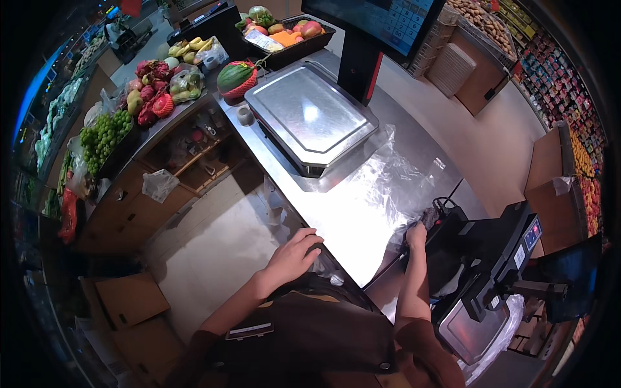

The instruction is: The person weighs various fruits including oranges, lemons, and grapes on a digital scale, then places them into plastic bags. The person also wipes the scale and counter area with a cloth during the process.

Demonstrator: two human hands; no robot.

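My left hand (pixel 293 254) is empty, its fingers spread at the near edge of the metal counter (pixel 339 228). Farther right, my right hand (pixel 416 235) has its fingers curled down at the end of a clear plastic sheet or bag (pixel 388 179). A dark, rough-looking bundle (pixel 429 217) lies against those fingers, and what they grip is hidden. The crumpled plastic stretches across the counter from there towards a flat weighing scale (pixel 313 109) with a steel platter. Strong glare whitens the steel in front of me.
A netted watermelon (pixel 236 77) and a white roll (pixel 244 115) sit beside the scale. Behind it rise a monitor (pixel 388 24) and a fruit basket (pixel 291 48). Grapes (pixel 104 138) and dragon fruit (pixel 150 80) line the left counter. A second scale (pixel 475 330) stands at right.
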